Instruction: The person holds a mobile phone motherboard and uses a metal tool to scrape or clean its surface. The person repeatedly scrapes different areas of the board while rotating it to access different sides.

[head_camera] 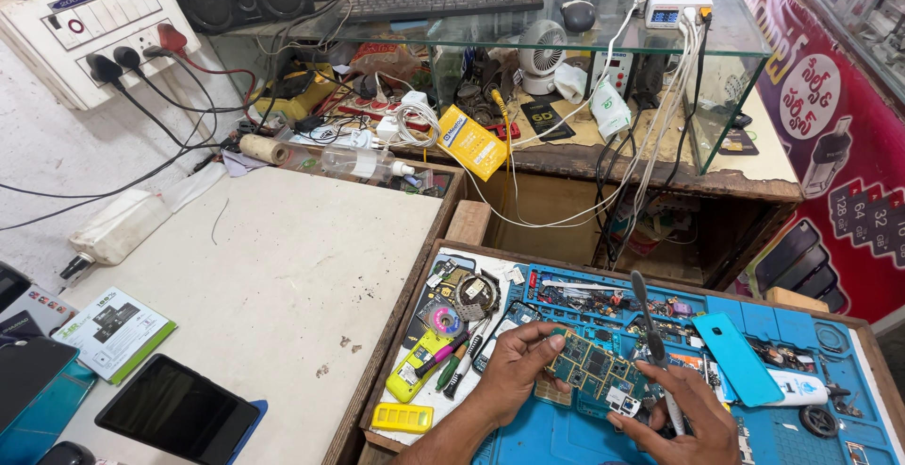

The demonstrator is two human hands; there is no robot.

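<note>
My left hand [514, 371] holds a small green circuit board [592, 367] by its left edge, just above a blue work mat [754, 427]. My right hand [683, 413] grips a thin grey tool [650, 338] like a pen. The tool's lower end is at the right end of the board and its upper end points up and away. Both hands hover over the mat, which is littered with small parts.
A turquoise phone cover [735, 357] lies on the mat right of my hands. Screwdrivers [452, 357], a yellow case [403, 417] and a yellow phone body [419, 366] lie left. A dark tablet [174, 408] sits on the white table [283, 267]. A glass shelf [735, 36] with cables stands behind.
</note>
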